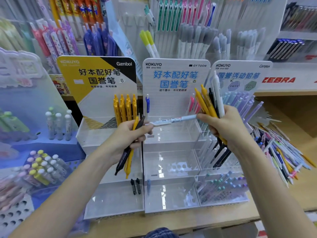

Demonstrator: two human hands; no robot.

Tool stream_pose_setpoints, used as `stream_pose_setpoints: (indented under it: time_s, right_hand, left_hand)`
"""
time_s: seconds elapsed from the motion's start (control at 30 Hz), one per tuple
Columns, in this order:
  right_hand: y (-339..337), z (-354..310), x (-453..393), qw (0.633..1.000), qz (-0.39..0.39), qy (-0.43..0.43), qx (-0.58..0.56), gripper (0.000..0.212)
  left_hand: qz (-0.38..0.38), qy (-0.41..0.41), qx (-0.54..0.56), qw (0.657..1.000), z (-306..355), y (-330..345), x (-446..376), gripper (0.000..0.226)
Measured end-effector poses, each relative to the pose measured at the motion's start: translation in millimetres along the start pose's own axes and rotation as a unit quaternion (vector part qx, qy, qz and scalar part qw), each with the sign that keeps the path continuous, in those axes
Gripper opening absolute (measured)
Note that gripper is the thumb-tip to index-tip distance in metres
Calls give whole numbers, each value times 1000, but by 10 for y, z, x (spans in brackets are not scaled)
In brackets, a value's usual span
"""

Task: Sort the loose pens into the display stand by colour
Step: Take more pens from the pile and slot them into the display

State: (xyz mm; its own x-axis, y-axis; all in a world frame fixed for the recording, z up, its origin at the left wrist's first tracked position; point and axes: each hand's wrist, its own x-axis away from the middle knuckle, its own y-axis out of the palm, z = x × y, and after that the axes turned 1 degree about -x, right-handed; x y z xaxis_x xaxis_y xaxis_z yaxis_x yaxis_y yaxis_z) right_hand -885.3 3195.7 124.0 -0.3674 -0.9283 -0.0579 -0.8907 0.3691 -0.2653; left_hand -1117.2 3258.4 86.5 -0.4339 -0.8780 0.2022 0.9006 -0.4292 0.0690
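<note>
Both hands' fingers round mixed pens [211, 102] before display stand [109, 134] with yellow pens [124, 107] upright.

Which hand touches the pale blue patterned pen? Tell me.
Touching, both: the head view shows the left hand pinching one end of the pale blue patterned pen, right hand the other.

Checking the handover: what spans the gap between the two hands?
In the head view, a light blue patterned pen runs across, from the left hand to the right hand, in front of the middle stand.
</note>
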Motion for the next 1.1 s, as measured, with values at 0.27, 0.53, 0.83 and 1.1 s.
stream_pose_setpoints:
  time_s: [0.27, 0.53, 0.83, 1.1]
  right_hand:
    - [236, 181, 160, 994, -68, -6, 85, 12]
    - [642, 190, 279, 991, -76, -42, 105, 16]
    - [175, 520, 487, 996, 70, -31, 55, 25]
    - [123, 1029, 1012, 967, 234, 53, -81, 33]
  left_hand:
    - [101, 70, -77, 989, 53, 26, 32, 18]
    - [111, 133, -244, 954, -10, 269, 11, 32]
    - [29, 124, -392, 911, -346, 221, 34, 26]
    - [-38, 90, -610, 786, -881, 164, 28, 30]
